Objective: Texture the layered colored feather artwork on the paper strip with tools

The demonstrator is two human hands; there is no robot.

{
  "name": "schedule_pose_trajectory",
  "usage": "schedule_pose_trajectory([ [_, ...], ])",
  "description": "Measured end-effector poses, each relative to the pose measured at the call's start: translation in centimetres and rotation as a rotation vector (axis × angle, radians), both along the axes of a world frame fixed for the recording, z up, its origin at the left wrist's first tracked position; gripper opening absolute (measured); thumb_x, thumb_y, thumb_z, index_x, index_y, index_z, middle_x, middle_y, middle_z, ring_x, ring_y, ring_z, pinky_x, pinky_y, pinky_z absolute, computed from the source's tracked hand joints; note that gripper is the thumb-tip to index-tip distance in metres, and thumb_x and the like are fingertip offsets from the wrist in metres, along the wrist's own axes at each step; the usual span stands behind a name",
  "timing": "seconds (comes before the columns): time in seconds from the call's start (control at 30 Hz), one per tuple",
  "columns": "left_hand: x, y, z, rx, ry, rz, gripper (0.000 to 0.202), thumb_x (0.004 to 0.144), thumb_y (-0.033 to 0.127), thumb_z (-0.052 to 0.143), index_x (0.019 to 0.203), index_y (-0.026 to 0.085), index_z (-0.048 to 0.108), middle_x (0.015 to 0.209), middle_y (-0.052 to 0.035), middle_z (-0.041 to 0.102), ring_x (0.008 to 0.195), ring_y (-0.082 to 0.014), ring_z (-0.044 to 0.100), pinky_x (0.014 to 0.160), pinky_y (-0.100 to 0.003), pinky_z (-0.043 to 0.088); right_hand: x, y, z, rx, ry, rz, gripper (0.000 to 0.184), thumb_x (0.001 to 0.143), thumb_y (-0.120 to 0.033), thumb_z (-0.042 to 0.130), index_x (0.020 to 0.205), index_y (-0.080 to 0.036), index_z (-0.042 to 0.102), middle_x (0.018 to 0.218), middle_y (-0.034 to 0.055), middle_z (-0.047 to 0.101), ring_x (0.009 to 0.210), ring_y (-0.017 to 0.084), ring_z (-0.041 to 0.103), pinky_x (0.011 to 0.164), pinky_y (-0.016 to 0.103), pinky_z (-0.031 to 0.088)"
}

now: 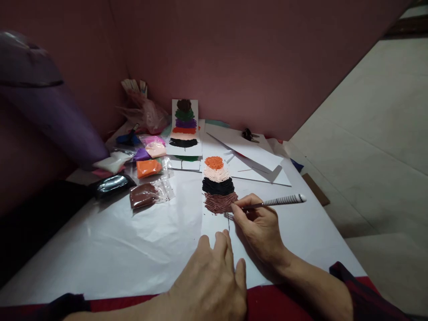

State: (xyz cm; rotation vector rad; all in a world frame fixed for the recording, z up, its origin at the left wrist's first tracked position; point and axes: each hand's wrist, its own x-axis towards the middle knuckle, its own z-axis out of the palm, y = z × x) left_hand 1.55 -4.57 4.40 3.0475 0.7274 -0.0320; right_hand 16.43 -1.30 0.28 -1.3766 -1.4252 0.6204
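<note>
A narrow white card (214, 225) lies on the white-covered table, bearing bands of textured clay in orange, pale peach, black and brown. My right hand (259, 223) is closed around a fork (284, 200) with a black-and-white patterned handle. Its thin tines meet the lower right edge of the brown clay (219, 203). Spread over the card's lower end, my left hand (212, 272) rests with its fingers stretched out, holding nothing. A short dark line on the card shows between the two hands.
Bags of brown clay (143, 196), orange clay (149, 168) and black clay (114, 185) lie at the left. Behind stands a finished-looking clay tree card (184, 129). Folded white paper (247, 149) and keys (249, 135) are at the back right, near the pink wall (227, 58).
</note>
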Motion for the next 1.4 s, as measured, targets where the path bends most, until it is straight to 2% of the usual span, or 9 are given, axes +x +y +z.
schedule_pose_trajectory([
  [0.17,0.0,0.0,-0.3,-0.008,-0.035,0.000,0.032,0.096,0.014,0.036,0.102,0.012,0.068,0.088,-0.0218,0.071,0.073,-0.0271,0.060,0.052,-0.034,0.043,-0.6,0.3,-0.1,0.021,0.031,0.042,0.013,0.086,-0.020,0.062,0.074,-0.019,0.061,0.067,-0.0020,0.061,0.059,0.011,0.056,0.054,0.024,0.047],
  [0.37,-0.1,0.1,-0.3,-0.011,-0.023,-0.013,0.034,0.095,0.012,0.036,0.104,0.011,0.068,0.085,-0.0210,0.070,0.073,-0.0274,0.060,0.051,-0.033,0.042,-0.8,0.5,-0.3,0.000,0.048,0.100,0.011,0.088,-0.019,0.062,0.078,-0.019,0.063,0.075,-0.0006,0.065,0.067,0.013,0.063,0.063,0.027,0.052],
  [0.53,-0.1,-0.1,-0.5,0.004,-0.040,0.001,0.028,0.094,0.016,0.041,0.098,0.013,0.068,0.084,-0.0207,0.070,0.074,-0.0284,0.060,0.051,-0.034,0.042,-0.8,0.4,-0.3,-0.045,0.008,0.125,0.011,0.089,-0.022,0.061,0.079,-0.019,0.063,0.078,0.0014,0.067,0.070,0.015,0.064,0.066,0.029,0.053],
  [0.73,0.1,-0.1,-0.5,-0.001,-0.023,-0.004,0.030,0.095,0.016,0.038,0.102,0.012,0.068,0.084,-0.0204,0.070,0.074,-0.0278,0.061,0.051,-0.034,0.042,-0.9,0.4,0.3,-0.055,-0.114,0.099,0.017,0.089,-0.019,0.057,0.073,-0.019,0.058,0.068,-0.0003,0.063,0.060,0.013,0.059,0.058,0.027,0.048],
  [0.87,0.0,0.0,-0.5,0.021,-0.039,-0.004,0.029,0.095,0.016,0.040,0.099,0.013,0.068,0.086,-0.0215,0.071,0.075,-0.0289,0.062,0.052,-0.034,0.042,-0.8,0.3,0.4,-0.058,-0.138,0.076,0.018,0.088,-0.019,0.056,0.070,-0.019,0.056,0.061,-0.0028,0.058,0.051,0.011,0.051,0.051,0.025,0.042],
  [1.07,-0.1,0.0,-0.2,0.040,-0.003,-0.025,0.032,0.095,0.016,0.037,0.105,0.012,0.068,0.104,-0.0297,0.069,0.079,-0.0313,0.064,0.052,-0.036,0.044,-0.3,0.4,0.6,-0.060,-0.150,0.035,0.017,0.085,-0.019,0.057,0.069,-0.019,0.057,0.056,-0.0041,0.052,0.047,0.011,0.046,0.047,0.025,0.039],
  [1.4,-0.1,0.1,0.1,0.029,-0.007,0.000,0.030,0.097,0.016,0.038,0.095,0.014,0.068,0.096,-0.0254,0.071,0.075,-0.0288,0.062,0.052,-0.034,0.041,1.1,0.3,0.5,-0.108,-0.126,0.001,0.017,0.084,-0.021,0.058,0.067,-0.019,0.057,0.057,-0.0033,0.053,0.051,0.011,0.047,0.047,0.024,0.038],
])
